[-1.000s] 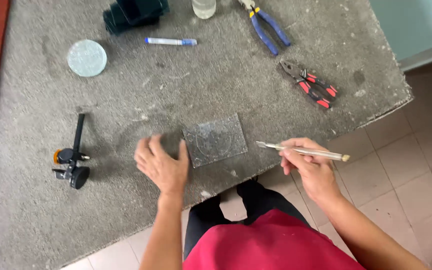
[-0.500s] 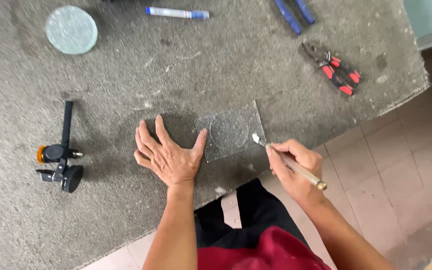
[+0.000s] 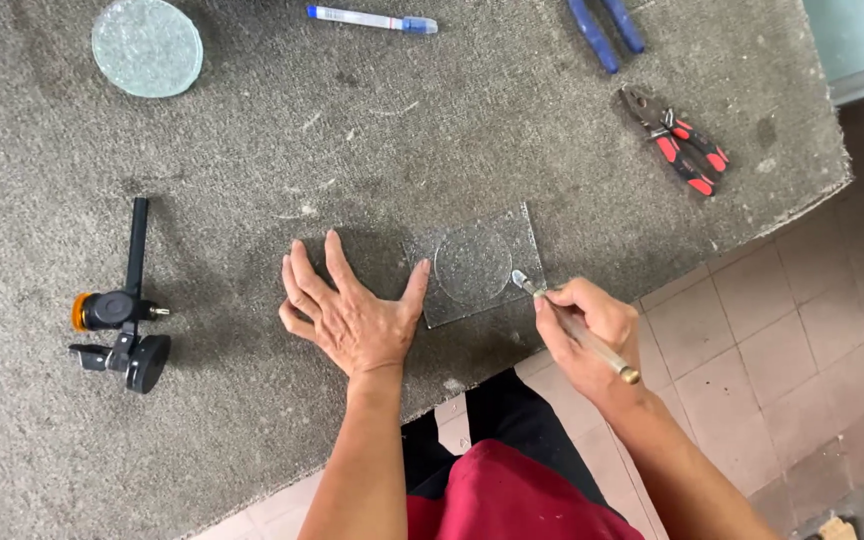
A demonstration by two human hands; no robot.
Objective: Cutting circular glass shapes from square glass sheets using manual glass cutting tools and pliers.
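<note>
At the lower middle of the frame, the left hand (image 3: 352,315) lies flat, fingers spread, its thumb pressing the left edge of one textured glass square (image 3: 477,265) on the grey felt table (image 3: 352,130). The right hand (image 3: 587,335) is closed around one glass cutter (image 3: 574,325), tip at the square's right edge. Left: one black circle cutter (image 3: 122,320). Further up: one glass disc (image 3: 147,45), one marker pen (image 3: 372,19), two pliers, red-handled (image 3: 677,140) and blue-handled (image 3: 607,28).

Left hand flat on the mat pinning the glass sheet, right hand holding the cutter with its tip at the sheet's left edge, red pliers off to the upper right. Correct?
Not quite: the head view shows the glass cutter in the right hand with its tip at the right edge of the glass sheet. The left hand lies flat, thumb against the sheet, and the red pliers lie upper right.
</note>
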